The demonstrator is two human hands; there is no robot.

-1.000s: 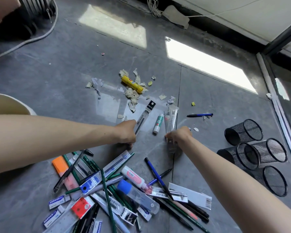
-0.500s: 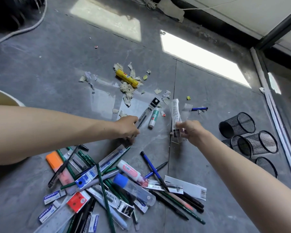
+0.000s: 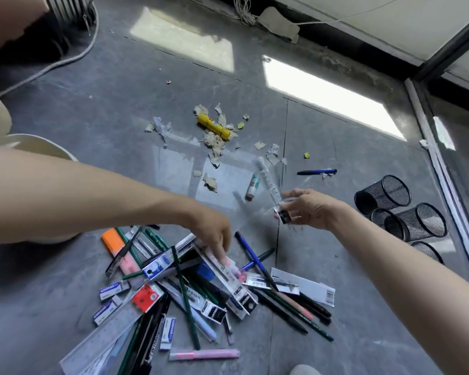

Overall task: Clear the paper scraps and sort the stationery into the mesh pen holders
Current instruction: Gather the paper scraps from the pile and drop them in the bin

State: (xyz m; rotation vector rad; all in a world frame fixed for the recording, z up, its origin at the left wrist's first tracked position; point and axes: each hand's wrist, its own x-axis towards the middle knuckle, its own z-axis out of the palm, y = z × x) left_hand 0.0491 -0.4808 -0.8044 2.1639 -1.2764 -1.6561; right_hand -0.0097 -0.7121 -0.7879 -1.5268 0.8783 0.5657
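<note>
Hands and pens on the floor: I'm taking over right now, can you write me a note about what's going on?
Left hand: open, fingertips down on the stationery pile.
Right hand: pinches a clear packet, held up.
Mesh pen holders: on their sides at the right, nothing seen inside.
Paper scraps: scattered around a yellow glue stick; a blue pen lies alone near them.
Done: nothing sorted yet.
Left: clear the scraps, sort all stationery into the holders.

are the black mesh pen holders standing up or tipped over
Tipped over: the black mesh pen holders lie on their sides, round mouths facing sideways.
</note>
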